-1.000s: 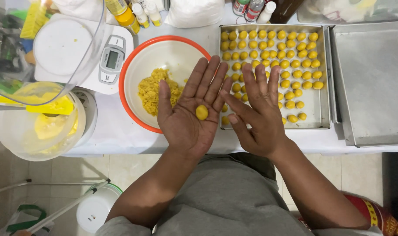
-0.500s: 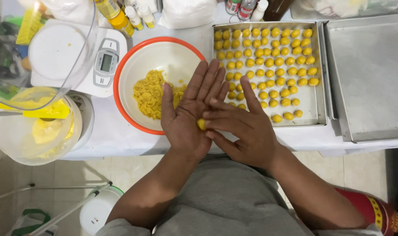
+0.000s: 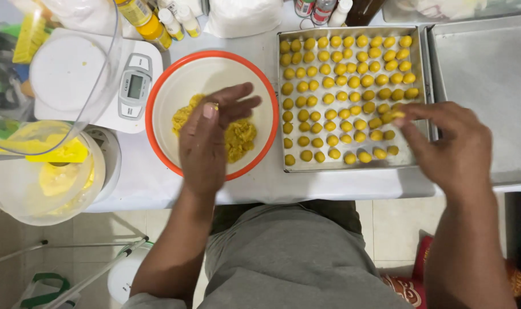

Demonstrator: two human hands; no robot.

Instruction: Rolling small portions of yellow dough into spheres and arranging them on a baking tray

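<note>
Already over the tray, the right hand pinches a yellow dough ball at the right end of the fourth row. Well apart, the left hand hangs loosely open over dough in the bowl, holding nothing clearly visible.

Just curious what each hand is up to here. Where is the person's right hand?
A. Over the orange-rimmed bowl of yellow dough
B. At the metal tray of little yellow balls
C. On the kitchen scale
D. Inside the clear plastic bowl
B: the right hand reaches its fingertips to the rows of yellow balls on the metal tray, while the left hand hovers over the orange-rimmed bowl.
</note>
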